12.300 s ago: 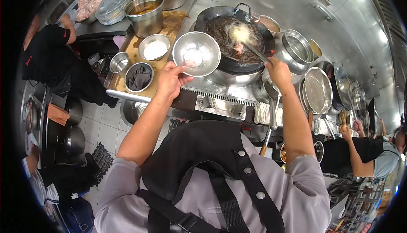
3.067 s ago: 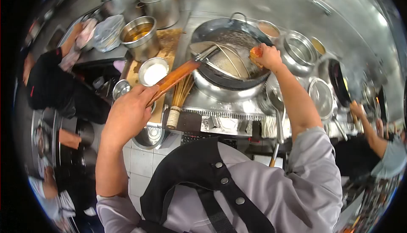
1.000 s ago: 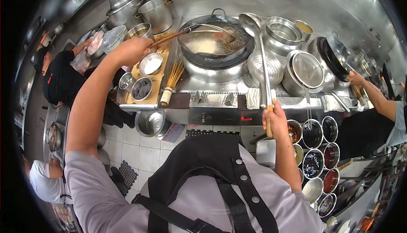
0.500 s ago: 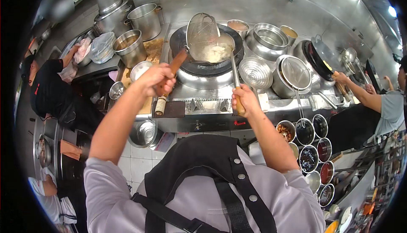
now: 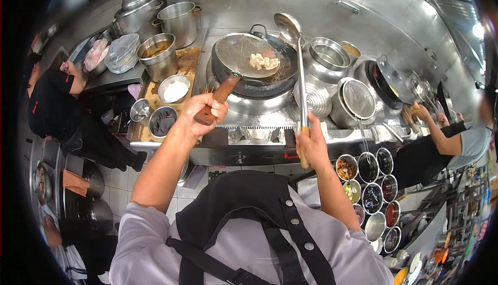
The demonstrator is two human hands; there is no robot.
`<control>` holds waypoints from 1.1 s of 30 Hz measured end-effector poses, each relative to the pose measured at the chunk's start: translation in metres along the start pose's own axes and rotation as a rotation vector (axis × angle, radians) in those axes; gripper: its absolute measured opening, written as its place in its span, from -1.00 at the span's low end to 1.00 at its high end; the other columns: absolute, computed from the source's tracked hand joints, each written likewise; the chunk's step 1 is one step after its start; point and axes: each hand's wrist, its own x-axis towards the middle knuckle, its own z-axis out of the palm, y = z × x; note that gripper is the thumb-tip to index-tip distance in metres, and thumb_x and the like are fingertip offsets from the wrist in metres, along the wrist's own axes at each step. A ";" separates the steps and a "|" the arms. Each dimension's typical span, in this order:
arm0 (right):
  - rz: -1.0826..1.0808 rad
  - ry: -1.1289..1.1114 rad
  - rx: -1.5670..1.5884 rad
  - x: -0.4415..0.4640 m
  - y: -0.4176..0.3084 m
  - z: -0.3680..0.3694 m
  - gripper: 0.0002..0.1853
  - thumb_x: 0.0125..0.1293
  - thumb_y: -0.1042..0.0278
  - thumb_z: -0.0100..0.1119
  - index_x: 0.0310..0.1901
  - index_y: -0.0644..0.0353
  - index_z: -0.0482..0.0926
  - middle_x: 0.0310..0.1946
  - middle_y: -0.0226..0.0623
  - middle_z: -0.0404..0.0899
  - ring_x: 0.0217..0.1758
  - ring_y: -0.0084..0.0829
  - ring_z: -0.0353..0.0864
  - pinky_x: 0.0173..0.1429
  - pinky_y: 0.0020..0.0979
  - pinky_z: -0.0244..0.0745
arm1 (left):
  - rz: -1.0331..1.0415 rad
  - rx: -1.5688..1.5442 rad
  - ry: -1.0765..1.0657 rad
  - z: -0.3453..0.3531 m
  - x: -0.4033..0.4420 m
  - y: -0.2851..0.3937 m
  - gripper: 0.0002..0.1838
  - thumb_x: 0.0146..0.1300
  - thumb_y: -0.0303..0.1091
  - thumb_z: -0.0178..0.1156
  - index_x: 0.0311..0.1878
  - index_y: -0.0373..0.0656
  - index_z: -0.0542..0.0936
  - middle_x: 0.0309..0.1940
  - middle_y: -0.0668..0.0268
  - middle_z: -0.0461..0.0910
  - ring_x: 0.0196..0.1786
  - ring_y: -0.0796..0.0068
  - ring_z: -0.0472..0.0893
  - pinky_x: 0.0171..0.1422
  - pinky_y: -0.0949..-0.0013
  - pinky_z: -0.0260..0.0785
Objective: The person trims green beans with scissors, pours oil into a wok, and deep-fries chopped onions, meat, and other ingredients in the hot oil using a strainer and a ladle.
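Observation:
My left hand point(image 5: 211, 109) is closed round the wooden handle of a mesh strainer point(image 5: 231, 51). The strainer lies roughly level over a dark wok point(image 5: 291, 70), hiding much of it. Pale pieces of food point(image 5: 263, 62) rest on the right side of the mesh. In my right hand point(image 5: 314, 144) is the wooden end of a long metal ladle point(image 5: 287, 28). The ladle's bowl is raised above the wok's right rear edge; what it holds, if anything, I cannot make out. Behind the ladle's shaft is a perforated skimmer point(image 5: 317, 101).
Left of the wok stand a bowl of white stuff point(image 5: 175, 90) and a pot of brown liquid point(image 5: 157, 52). Another round strainer point(image 5: 359, 98) rests on a pot at right. Several sauce containers point(image 5: 372, 198) stand below. Co-workers point(image 5: 54, 101) point(image 5: 446, 142) work at both sides.
The strainer has gone from steeply tilted to nearly level, and the pale food now lies on it. The ladle has risen out of the wok. My right hand is lower and further right.

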 end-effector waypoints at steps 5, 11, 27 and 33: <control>0.200 -0.155 -0.059 0.034 0.010 0.012 -0.31 0.35 0.53 0.12 0.47 0.03 0.12 -0.52 -0.40 0.44 -0.64 -0.55 0.40 -0.56 -0.45 0.40 | 0.079 -0.051 -0.106 0.005 -0.008 -0.017 -0.45 0.10 -0.70 -0.03 0.23 -0.46 0.23 -0.18 0.02 0.37 -0.39 0.53 0.46 -0.40 0.49 0.45; -0.008 -0.099 -0.075 0.016 -0.022 0.014 -0.34 0.35 0.54 0.11 0.46 0.03 0.17 -0.50 -0.41 0.44 -0.61 -0.57 0.41 -0.55 -0.45 0.39 | 0.061 -0.054 -0.094 -0.010 -0.015 -0.014 -0.43 0.12 -0.69 -0.02 0.28 -0.40 0.26 -0.13 0.01 0.40 -0.38 0.54 0.46 -0.38 0.49 0.46; -0.081 -0.029 -0.348 0.046 -0.012 0.026 -0.33 0.39 0.52 0.12 0.48 0.06 0.13 -0.50 -0.43 0.44 -0.63 -0.60 0.39 -0.55 -0.49 0.35 | 0.127 0.027 -0.206 -0.001 -0.024 -0.030 -0.43 0.16 -0.66 -0.02 0.30 -0.40 0.23 -0.12 0.01 0.41 -0.36 0.56 0.47 -0.40 0.50 0.44; -0.024 -0.205 -0.174 0.022 -0.028 0.020 -0.29 0.37 0.55 0.11 0.51 0.06 0.10 -0.52 -0.42 0.43 -0.62 -0.58 0.40 -0.55 -0.47 0.36 | 0.102 -0.059 -0.088 -0.011 -0.014 -0.024 -0.42 0.12 -0.69 -0.01 0.27 -0.42 0.24 -0.15 0.03 0.41 -0.37 0.54 0.46 -0.38 0.51 0.44</control>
